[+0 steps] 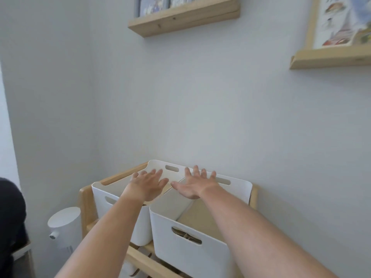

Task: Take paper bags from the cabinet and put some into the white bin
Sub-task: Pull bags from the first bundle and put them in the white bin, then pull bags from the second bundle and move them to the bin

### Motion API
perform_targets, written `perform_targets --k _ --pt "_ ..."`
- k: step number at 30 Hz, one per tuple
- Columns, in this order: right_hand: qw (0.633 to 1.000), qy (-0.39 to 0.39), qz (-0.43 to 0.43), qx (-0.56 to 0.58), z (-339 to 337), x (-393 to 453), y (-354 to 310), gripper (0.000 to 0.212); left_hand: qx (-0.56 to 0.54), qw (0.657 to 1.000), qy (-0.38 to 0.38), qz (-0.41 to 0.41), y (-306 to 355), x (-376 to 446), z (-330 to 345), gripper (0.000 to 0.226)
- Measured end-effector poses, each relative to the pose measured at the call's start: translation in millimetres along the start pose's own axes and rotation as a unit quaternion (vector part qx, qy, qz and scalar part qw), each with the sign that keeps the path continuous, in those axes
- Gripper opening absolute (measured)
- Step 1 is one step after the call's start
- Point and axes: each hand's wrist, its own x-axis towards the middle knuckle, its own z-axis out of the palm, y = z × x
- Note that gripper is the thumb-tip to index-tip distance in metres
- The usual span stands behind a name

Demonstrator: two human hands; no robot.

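Observation:
Two white bins stand side by side on top of a light wooden rack [86,199]. The right white bin [180,255] holds flat brown paper bags [198,219], also visible through its front handle slot. The left white bin [104,197] shows a pale inside; its contents are hidden by my arm. My left hand [147,182] hovers palm down, fingers spread, over the left bin. My right hand [195,183] is stretched flat, fingers apart, above the back of the right bin. Neither hand holds anything.
A white cylindrical device [64,225] stands left of the rack against the wall. Two wooden picture ledges [184,19] [329,58] hang on the wall above. A dark object [10,217] fills the left edge. Another bin [128,267] sits lower in the rack.

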Motion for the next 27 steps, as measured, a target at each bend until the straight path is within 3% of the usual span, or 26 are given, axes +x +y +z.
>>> perform_targets --k 10,18,27 --pt "0.998 0.022 0.050 0.005 -8 -161 117 0.089 -0.054 0.996 0.064 0.032 104 -121 -34 0.056" --pt "0.992 0.004 0.124 0.031 43 -312 231 0.087 -0.167 0.978 0.089 0.091 219 -239 -7 0.051" --pt "0.964 -0.069 0.242 0.086 171 -454 341 0.085 -0.194 0.964 -0.012 0.183 340 -357 99 0.061"
